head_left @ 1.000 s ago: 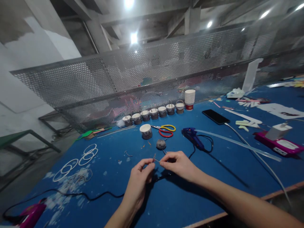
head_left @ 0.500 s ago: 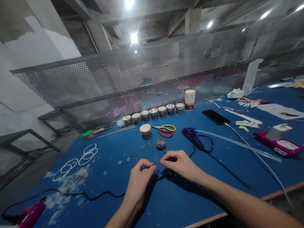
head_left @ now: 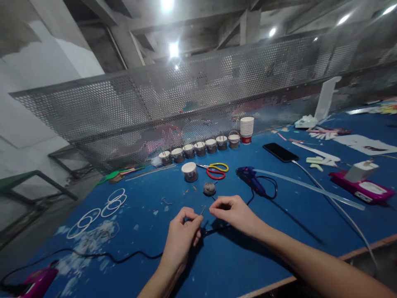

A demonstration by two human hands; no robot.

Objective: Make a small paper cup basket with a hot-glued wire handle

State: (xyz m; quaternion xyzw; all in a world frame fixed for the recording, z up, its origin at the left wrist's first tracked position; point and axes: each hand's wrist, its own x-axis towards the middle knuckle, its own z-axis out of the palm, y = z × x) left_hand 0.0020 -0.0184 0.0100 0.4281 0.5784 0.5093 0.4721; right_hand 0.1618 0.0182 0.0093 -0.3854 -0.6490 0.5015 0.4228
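L hand is pinching a thin grey strand btwn thumb & forefinger, w/ a short tip sticking up past the grip. R hand is hovering just beside that tip, thumb & forefinger curling twd each other; can't tell if they're gripping a bit of thread or nothing. The strand is showing in the gap btwn the hands, over the blue table, on the near side of the grey yarn ball.

Handling, my guess: the strand is prob. weighing next to nothing & behaving soft, w/ maybe a little stiffness from twist, as the tip is standing up unsupported. Fuzzy fibre is likely giving decent grip, so slipping isn't worrying me much; fraying or untwisting at the end is the bigger risk. Best hold: fingertip pinch close below the tip, approx. where L is holding, leaving enough end for R's thumb & forefinger. The ball is looking light & squashy too, prob. rolling easily, so any tugging is wanting a gentle touch.
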